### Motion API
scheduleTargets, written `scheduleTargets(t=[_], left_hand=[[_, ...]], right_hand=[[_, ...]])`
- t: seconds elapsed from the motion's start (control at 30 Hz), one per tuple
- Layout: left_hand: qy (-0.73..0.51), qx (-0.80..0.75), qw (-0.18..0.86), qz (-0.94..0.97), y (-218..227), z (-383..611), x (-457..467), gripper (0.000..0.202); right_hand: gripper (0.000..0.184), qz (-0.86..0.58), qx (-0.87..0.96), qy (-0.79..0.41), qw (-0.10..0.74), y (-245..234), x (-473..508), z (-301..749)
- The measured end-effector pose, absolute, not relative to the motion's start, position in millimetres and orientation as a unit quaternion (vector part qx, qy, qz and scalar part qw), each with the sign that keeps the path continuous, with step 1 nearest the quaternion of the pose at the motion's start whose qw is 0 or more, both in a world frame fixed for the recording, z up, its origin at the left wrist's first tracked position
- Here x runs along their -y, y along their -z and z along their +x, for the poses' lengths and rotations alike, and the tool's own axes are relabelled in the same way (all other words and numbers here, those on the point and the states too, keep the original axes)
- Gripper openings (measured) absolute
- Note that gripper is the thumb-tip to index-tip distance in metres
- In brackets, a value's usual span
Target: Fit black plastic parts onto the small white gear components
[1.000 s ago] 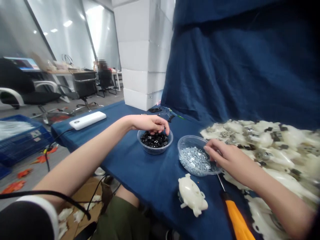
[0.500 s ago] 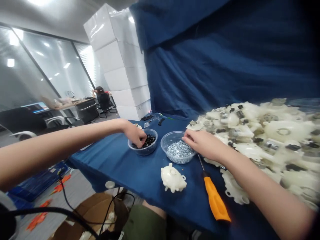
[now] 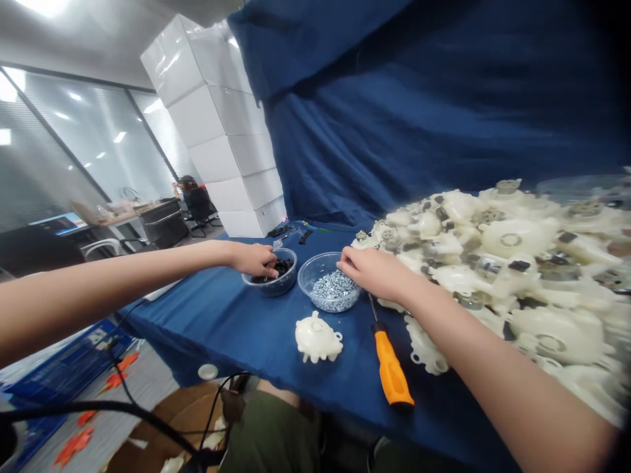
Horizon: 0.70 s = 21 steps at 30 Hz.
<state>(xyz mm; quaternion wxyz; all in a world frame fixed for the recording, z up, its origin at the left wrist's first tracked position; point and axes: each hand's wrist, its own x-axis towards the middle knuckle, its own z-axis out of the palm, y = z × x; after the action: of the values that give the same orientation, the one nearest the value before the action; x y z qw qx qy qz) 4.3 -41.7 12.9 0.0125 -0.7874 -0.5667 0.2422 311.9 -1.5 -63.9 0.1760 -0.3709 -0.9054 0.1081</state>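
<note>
My left hand [image 3: 257, 260] reaches into a clear plastic bowl [image 3: 275, 287] of small black parts [image 3: 282, 267]. Its fingers are closed together at the parts; what they pinch is hidden. Over the right rim of a second clear bowl [image 3: 304, 281], my right hand [image 3: 371, 268] has its fingers drawn together, and anything between them is too small to make out. Small silvery screws [image 3: 334, 286] fill that bowl's bottom. In front of it lies a cream plastic housing [image 3: 317, 337] with small lugs. A screwdriver [image 3: 392, 368] with an orange handle rests below my right hand.
A large heap of cream plastic housings [image 3: 522, 236] covers the table's right side. White boxes [image 3: 241, 154] are stacked behind, beside a hanging blue cloth [image 3: 419, 118]. Below the table edge stand a cardboard box [image 3: 162, 420] and a blue crate [image 3: 54, 394]. A person sits far back.
The view has shifted, so the table things appear further left. My left hand has lifted slightly within the black-parts bowl. My right hand stays at the screw bowl's rim.
</note>
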Motion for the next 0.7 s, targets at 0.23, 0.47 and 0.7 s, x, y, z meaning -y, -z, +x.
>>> scheduleTargets(t=[0.23, 0.47, 0.7], left_hand=[[-0.261, 0.569, -0.008, -0.779, -14, -1, 39, 0.041], [-0.264, 0.501, 0.004, -0.824, -11, 4, 34, 0.043], [-0.287, 0.459, 0.115, -0.833, -5, 18, 34, 0.026]], right_hand=[[0.029, -0.371, 0.905, -0.110, 0.178, 63, 2, 312], [0.030, -0.378, 0.901, -0.122, 0.173, 61, 4, 312], [0.027, -0.383, 0.899, -0.128, 0.170, 63, 2, 310]])
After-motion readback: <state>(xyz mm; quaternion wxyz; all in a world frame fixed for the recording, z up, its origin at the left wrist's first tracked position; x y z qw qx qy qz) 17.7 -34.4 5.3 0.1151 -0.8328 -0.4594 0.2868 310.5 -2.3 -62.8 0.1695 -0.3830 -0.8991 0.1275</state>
